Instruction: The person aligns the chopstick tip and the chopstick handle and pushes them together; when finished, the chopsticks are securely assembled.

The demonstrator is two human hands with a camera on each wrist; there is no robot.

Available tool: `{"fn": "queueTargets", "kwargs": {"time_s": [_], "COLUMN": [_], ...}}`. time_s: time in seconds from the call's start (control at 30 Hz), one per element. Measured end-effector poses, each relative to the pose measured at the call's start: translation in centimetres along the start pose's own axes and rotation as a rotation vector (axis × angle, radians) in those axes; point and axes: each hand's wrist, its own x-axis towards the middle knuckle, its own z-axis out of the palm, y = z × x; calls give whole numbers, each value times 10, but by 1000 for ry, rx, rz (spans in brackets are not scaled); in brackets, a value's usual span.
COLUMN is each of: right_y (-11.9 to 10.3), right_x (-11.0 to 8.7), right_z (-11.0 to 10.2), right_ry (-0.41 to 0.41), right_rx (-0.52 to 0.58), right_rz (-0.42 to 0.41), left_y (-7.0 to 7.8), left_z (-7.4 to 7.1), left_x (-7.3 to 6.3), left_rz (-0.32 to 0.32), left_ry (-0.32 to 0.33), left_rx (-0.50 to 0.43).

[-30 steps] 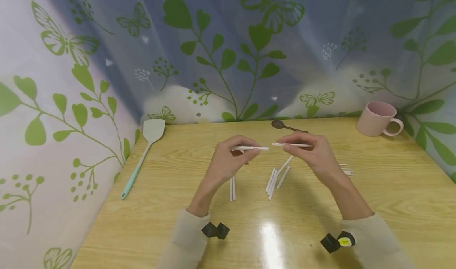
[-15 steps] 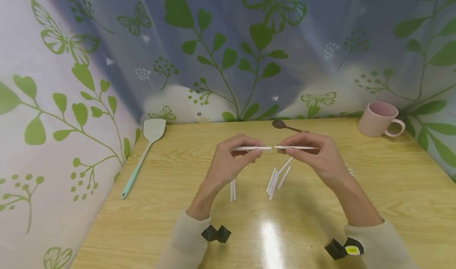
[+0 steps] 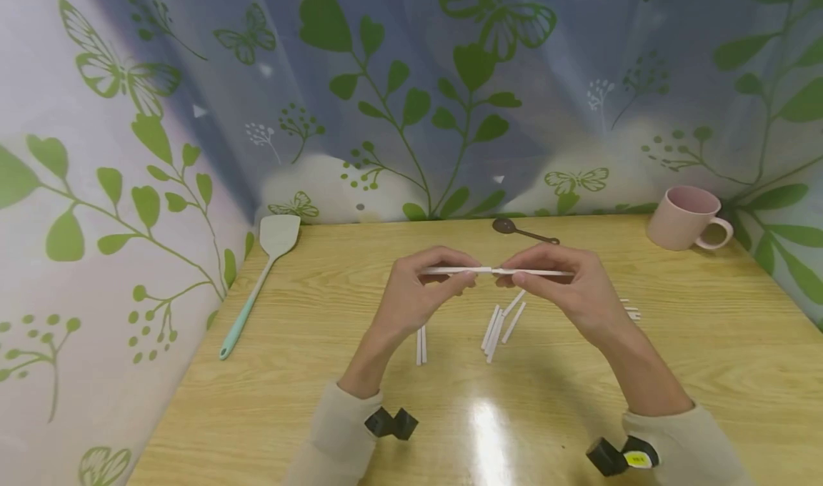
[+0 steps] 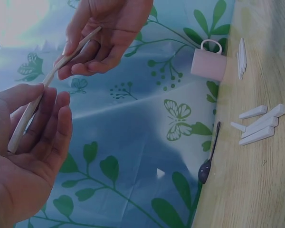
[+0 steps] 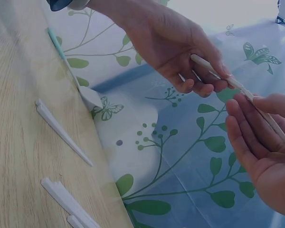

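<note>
Both hands are raised over the table, each pinching a slim white stick between thumb and fingers. My left hand (image 3: pixel 408 296) holds the left stick (image 3: pixel 484 269); my right hand (image 3: pixel 581 296) holds the right stick (image 3: pixel 549 273). The two sticks lie nearly level and meet end to end between the fingertips, where a narrower tip shows on the right one. Whether that tip sits inside the left stick is too small to tell. In the left wrist view the left stick (image 4: pixel 23 127) crosses the palm, and the right stick (image 4: pixel 88 37) lines up beyond it.
Loose white sticks (image 3: pixel 493 336) lie mid-table, with a pair (image 3: pixel 421 346) below the left hand and several (image 3: pixel 633 316) partly hidden behind the right wrist. A spatula (image 3: pixel 257 286) lies left, a dark spoon (image 3: pixel 504 226) at the back, a pink mug (image 3: pixel 681 221) back right.
My hands have drawn together and the gap between the two stick ends has closed. The right stick has straightened into line with the left one. Loose things on the table stay put.
</note>
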Motion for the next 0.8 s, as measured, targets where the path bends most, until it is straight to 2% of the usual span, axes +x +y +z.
{"fn": "queueTargets", "kwargs": {"time_s": [0.2,0.33,0.8], "right_y": [-3,-4,-10], "right_x": [-1,-1,-3], "right_z": [-1,-2,-1], "right_ry": [-33,-27,-10], "right_rx": [6,10,-19], "right_rz": [33,36,72], "left_y": [-1,-1,0], "left_z": [-1,0,4], "left_x": [0,-1,-2], "left_rz": [-33,-43,-48], "left_ry": [-37,-49,-38], "left_rx": [-89,-121,-96]}}
